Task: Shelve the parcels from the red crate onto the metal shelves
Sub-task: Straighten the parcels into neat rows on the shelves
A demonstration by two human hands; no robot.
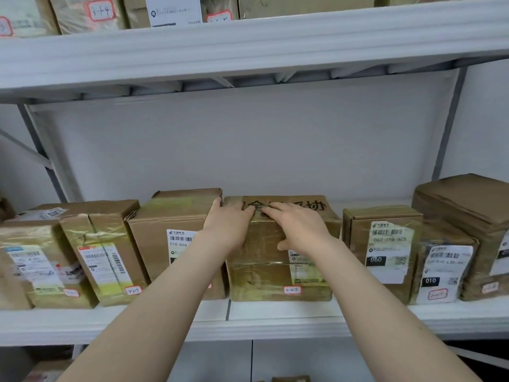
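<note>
The parcel (275, 271) sits on the metal shelf (275, 326) near its front edge, long side along that edge, dead ahead, with the left hand (228, 224) and right hand (297, 227) pressing flat, uncurled fingers on its top front rim.

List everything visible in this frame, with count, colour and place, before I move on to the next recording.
Taped cardboard parcel marked 3-25: one, brown, centre of the middle shelf, under both hands.
Neighbouring cardboard parcels: about seven, brown with white labels, on either side of it.
Upper-shelf cardboard parcels: several, brown, cut off by the frame.
Lower cardboard parcels: two glimpsed, brown, at the bottom edge.
White metal shelves: two boards in view, white.
Red crate: none in view.
Left hand: fingers flat on the 3-25 parcel's top left corner.
Right hand: fingers flat on its top, thumb on the front face.
</note>
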